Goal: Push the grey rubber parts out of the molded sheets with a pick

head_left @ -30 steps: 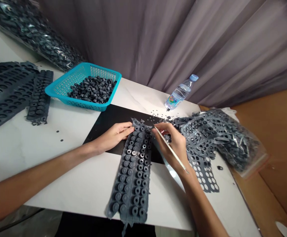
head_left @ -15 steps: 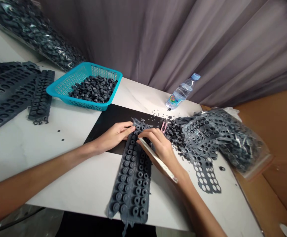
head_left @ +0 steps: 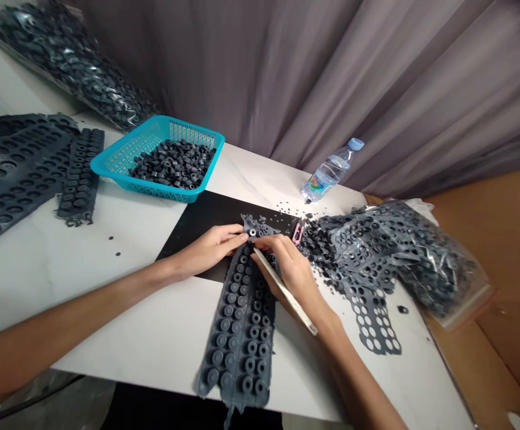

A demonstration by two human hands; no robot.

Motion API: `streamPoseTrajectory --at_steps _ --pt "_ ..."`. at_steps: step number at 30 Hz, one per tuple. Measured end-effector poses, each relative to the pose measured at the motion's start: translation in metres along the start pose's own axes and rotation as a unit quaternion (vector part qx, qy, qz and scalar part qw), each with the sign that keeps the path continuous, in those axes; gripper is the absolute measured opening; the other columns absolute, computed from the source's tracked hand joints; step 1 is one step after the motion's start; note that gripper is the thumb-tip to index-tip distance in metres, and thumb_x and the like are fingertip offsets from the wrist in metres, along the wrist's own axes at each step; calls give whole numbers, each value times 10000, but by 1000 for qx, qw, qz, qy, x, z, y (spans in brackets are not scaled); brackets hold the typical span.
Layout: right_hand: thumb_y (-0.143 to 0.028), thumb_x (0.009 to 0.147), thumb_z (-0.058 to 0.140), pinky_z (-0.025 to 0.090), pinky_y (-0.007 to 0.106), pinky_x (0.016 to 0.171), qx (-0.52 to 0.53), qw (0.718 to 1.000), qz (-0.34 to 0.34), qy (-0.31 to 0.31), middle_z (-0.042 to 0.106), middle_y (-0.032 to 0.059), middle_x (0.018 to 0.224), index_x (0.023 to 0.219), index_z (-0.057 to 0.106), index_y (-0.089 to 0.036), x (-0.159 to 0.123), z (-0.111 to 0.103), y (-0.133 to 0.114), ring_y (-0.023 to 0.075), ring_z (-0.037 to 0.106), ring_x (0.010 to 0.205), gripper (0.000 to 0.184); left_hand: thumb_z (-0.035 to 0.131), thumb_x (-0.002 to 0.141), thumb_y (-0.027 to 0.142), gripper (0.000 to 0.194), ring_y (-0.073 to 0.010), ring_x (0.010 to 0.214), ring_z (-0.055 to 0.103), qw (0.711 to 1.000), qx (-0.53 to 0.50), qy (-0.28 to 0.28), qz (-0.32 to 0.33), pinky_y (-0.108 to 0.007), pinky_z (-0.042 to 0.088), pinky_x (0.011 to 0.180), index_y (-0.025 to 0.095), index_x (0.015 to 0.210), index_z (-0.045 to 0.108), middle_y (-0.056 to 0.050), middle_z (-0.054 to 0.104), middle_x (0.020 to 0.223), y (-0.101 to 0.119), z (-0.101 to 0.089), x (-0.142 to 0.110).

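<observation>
A dark grey moulded rubber sheet [head_left: 235, 325] with rows of round bushings lies lengthwise before me, its near end reaching past the table edge. My left hand [head_left: 215, 248] is closed on its far left edge, thumb on top and fingers partly hidden beneath. My right hand [head_left: 289, 263] grips a slim white-handled tool [head_left: 286, 292], whose tip is hidden at my fingertips. Thumb and forefinger are at the bushings near the far end, close to my left thumb. One bushing [head_left: 252, 232] there shows a pale hole. Under the far part lies a black mat [head_left: 192, 230].
A blue basket [head_left: 152, 190] of loose bushings stands back left, beside more rubber sheets [head_left: 13, 173] and a filled bag [head_left: 71, 65]. To the right are pink snips [head_left: 298, 233], small black scraps, punched-out sheets [head_left: 367, 251], a plastic bag [head_left: 448, 286] and a water bottle [head_left: 331, 170].
The view has shifted slightly. My right fingertips have closed in on the bushings beside my left thumb, and a bushing with a pale hole now shows at the far end.
</observation>
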State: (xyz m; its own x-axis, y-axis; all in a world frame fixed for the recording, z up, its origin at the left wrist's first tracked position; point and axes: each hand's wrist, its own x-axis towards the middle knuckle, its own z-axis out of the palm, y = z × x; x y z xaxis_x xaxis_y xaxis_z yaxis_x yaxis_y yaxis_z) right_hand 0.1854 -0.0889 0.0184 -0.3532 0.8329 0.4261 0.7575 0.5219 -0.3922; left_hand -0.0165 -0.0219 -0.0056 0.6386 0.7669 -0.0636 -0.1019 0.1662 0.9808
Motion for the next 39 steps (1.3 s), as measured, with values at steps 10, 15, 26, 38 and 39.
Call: streamPoseTrajectory --at_steps 10,15,26,38,39 --pt "-295 1071 499 579 423 884 -78 997 -20 -8 664 131 1170 1266 594 -204 0 4 3 273 616 1062 235 624 992 338 339 -249 1178 682 999 21 -48 12 -415 490 1072 170 1285 656 -98 762 1184 2 -2 -3" --pt "-314 1090 429 585 423 859 -60 998 30 16 629 140 1196 1287 543 -205 0 16 -1 268 641 1055 252 641 979 341 349 -264 1140 704 998 21 -57 18 -435 519 1027 160 1277 645 -120 761 1193 -3 -2 -1" --pt "-423 1045 446 535 459 764 -201 939 234 154 625 178 1086 1168 612 -174 -23 -46 79 303 652 864 323 679 939 347 327 -270 1136 692 998 37 -7 -45 -434 486 1036 156 1204 677 -96 777 1127 -2 -8 -2" --pt "-367 1034 602 526 352 899 76 995 59 8 706 48 1081 1144 651 -253 1 -1 16 220 643 1003 165 701 938 360 352 -275 1263 628 996 -50 58 -55 -455 385 1160 194 1248 707 -95 737 1271 4 -2 -1" --pt "-358 1039 595 521 359 910 70 996 50 7 704 50 1082 1146 647 -252 0 0 17 223 638 1011 159 710 932 366 354 -275 1261 629 995 -52 60 -55 -456 383 1162 193 1241 710 -94 739 1266 4 -3 -1"
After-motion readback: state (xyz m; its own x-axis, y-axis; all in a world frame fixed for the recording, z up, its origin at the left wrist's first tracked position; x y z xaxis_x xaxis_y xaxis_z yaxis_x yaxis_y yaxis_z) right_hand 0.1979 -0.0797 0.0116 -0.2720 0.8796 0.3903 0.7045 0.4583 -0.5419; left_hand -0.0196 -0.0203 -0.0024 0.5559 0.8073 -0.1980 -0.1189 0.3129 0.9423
